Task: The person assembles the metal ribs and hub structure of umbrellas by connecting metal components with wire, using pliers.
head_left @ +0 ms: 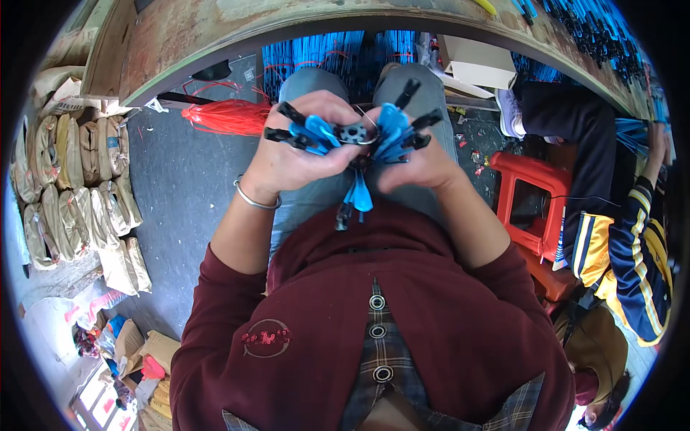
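Observation:
Above my lap, both hands are closed round a blue-and-black plastic piece (354,133) with a dark, holed part at its middle. Several blue arms with black ends fan out from it. My left hand (302,161) grips its left side, blue arms and black tips poking out between the fingers. On the other side, my right hand (424,169) curls round more of the blue arms. A thin curved wire (368,118) shows between the hands. One blue arm (357,194) hangs toward my body. Fingers partly hide the middle, and I cannot tell the piece's exact kind.
A wooden table (237,44) curves ahead, blue bundles (309,54) beneath it and more at its far right. Red plastic strands (226,117) hang left of my knees. Wrapped packages (79,179) are stacked at left. At right are a red stool (528,190) and a seated person (632,244).

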A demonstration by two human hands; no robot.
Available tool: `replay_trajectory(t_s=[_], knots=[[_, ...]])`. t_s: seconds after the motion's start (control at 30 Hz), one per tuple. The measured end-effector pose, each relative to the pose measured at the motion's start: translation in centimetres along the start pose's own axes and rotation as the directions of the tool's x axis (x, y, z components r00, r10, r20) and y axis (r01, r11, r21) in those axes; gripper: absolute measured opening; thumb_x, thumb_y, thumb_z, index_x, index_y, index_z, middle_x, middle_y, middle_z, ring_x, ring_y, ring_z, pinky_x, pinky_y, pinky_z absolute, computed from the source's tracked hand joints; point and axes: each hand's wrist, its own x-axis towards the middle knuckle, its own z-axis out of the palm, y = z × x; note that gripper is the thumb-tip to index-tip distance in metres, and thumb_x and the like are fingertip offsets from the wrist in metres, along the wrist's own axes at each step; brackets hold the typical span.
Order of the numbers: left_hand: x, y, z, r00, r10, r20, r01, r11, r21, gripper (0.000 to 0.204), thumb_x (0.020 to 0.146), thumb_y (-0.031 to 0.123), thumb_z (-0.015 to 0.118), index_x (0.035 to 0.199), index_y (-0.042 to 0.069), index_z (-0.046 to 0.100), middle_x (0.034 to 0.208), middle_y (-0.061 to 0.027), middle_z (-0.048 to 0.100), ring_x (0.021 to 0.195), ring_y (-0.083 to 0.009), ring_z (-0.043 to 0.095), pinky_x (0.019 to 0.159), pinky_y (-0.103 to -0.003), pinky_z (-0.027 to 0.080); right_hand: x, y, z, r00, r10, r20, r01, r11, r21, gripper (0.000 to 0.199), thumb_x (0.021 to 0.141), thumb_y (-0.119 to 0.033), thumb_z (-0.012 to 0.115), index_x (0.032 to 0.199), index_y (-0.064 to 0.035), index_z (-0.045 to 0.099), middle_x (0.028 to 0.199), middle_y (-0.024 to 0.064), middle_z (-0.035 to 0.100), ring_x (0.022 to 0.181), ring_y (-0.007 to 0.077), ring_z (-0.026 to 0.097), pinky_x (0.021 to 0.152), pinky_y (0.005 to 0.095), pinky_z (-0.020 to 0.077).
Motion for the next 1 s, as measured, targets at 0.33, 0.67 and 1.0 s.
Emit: replay_trajectory(t_s=[0.33,0.67,1.0], knots=[[0.2,-0.5,-0.3,0.997,0.051,0.052,-0.051,0.999,0.013,0.024,0.059,0.007,0.072,0.08,0.002,0.061,0.078,-0.0087,0.06,0.071,-0.0173,0.059,0.064,-0.027,0.046,6.8,-6.7,-3.0,0.686,0.481,0.545,-0.299,0.87,-0.392,0.019,0.071,-0.011,0.067,0.087,-0.0011,0.061,0.08,0.0044,0.062,0.075,0.012,0.057,0.07,0.0246,0.045],[1.0,-0.5,-0.2,0.998,-0.056,0.034,0.053,0.995,0.081,0.024,0.06,0.008,0.072,0.082,0.002,0.064,0.074,-0.0063,0.059,0.067,-0.0145,0.057,0.06,-0.025,0.044,4.6,-5.7,-3.9,0.855,0.228,0.466,-0.084,0.947,-0.309,0.021,0.068,-0.006,0.073,0.084,-0.0023,0.06,0.078,0.0011,0.06,0.073,0.0082,0.056,0.066,0.0222,0.0445],[1.8,0.7,0.7,0.988,-0.139,0.065,0.132,0.986,0.103,0.033,0.059,0.013,0.075,0.086,-0.002,0.063,0.076,-0.0084,0.058,0.069,-0.0163,0.055,0.062,-0.027,0.043,2.6,-4.6,-3.4,0.956,0.224,0.188,-0.218,0.975,-0.054,0.024,0.064,0.001,0.074,0.081,-0.0022,0.058,0.077,-0.0003,0.058,0.073,0.0063,0.055,0.064,0.0193,0.0437]])
